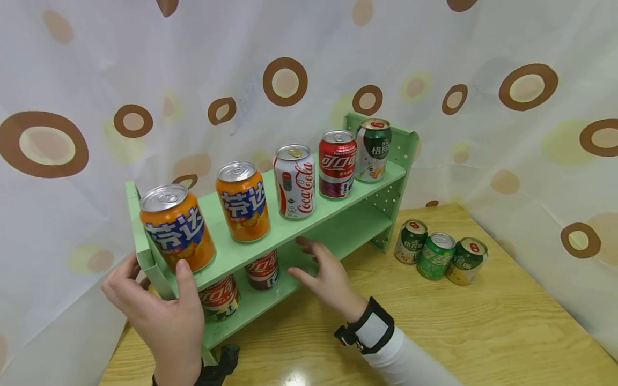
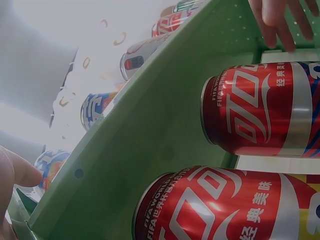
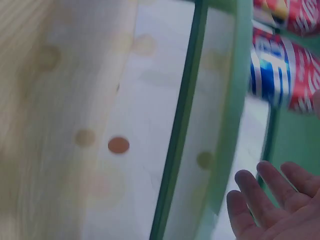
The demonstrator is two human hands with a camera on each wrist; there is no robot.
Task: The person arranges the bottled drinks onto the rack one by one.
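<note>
My left hand (image 1: 164,316) grips the left end of a two-tier green shelf (image 1: 354,231), fingers behind the side panel and thumb at the front of the leftmost orange Fanta can (image 1: 181,230). My right hand (image 1: 333,279) holds nothing, fingers spread at the front of the lower tier. Two red Coca-Cola cans (image 2: 255,110) stand on that tier, left of the right hand. Along the top tier stand another orange Fanta can (image 1: 243,203), a white Coca-Cola can (image 1: 294,185), a red Coca-Cola can (image 1: 337,166) and a green-and-white kvass can (image 1: 374,153).
Three greenish cans (image 1: 436,256) stand close together on the wooden table (image 1: 507,321), right of the shelf. A patterned white sheet (image 1: 309,32) hangs behind the shelf and along the right side.
</note>
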